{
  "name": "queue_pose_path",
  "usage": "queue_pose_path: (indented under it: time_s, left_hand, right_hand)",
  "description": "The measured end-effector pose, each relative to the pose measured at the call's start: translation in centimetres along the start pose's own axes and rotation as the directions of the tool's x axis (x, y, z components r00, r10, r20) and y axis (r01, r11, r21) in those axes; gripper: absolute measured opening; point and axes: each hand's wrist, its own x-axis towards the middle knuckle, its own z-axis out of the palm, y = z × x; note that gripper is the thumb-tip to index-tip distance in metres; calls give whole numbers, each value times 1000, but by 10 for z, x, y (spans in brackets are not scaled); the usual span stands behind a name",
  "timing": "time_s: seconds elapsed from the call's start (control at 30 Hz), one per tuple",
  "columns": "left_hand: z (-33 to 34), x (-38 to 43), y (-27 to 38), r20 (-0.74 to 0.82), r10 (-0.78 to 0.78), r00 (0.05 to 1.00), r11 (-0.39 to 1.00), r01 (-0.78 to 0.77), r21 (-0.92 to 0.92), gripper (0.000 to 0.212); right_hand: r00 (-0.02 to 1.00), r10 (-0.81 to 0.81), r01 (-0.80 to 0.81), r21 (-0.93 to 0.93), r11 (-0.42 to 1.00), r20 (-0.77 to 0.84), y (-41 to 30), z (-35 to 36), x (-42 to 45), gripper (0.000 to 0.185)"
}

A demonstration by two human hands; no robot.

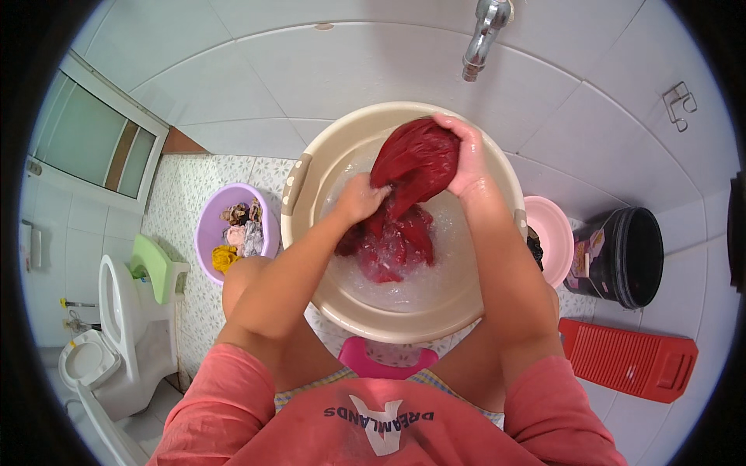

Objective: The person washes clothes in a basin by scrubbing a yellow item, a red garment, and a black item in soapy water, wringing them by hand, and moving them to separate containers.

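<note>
A wet dark red garment (pixel 417 160) is bunched up between my two hands over a large beige plastic tub (pixel 303 250). My left hand (pixel 364 201) grips the cloth at its lower left, with the fingers partly hidden by the folds. Its upper right end is held in my right hand (pixel 466 154), the thumb and fingers around the edge. The lower part of the cloth hangs into sudsy water (pixel 408 294) near the middle of the tub. What the submerged folds look like is blurred by foam.
Left of the tub stands a purple basin (pixel 205 233) with several small clothes. On the right are a pink basin (pixel 556 239), a black bucket (pixel 644 256) and a red washboard (pixel 629 358). A metal faucet (pixel 481 43) juts from the tiled wall. A toilet (pixel 125 326) and green stool (pixel 152 268) stand far left.
</note>
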Motion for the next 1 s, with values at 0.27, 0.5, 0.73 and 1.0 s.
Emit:
queue_pose_path:
  time_s: [0.27,0.5,0.73,1.0]
  left_hand:
    - [-46,4,82,109,-161,981,789,194,-583,34]
    - [-73,-27,145,104,-105,989,494,142,-858,33]
    - [-71,-16,61,109,12,994,640,76,-765,39]
    - [-57,-19,0,381,-205,902,978,175,113,51]
  right_hand:
    - [926,-73,-139,-516,845,-369,56,-116,40,52]
    - [947,219,-251,114,961,236,84,-51,1,42]
    - [999,-33,33,-56,998,-8,50,-108,26,44]
    - [687,-727,169,-976,134,20,67,-87,11,45]
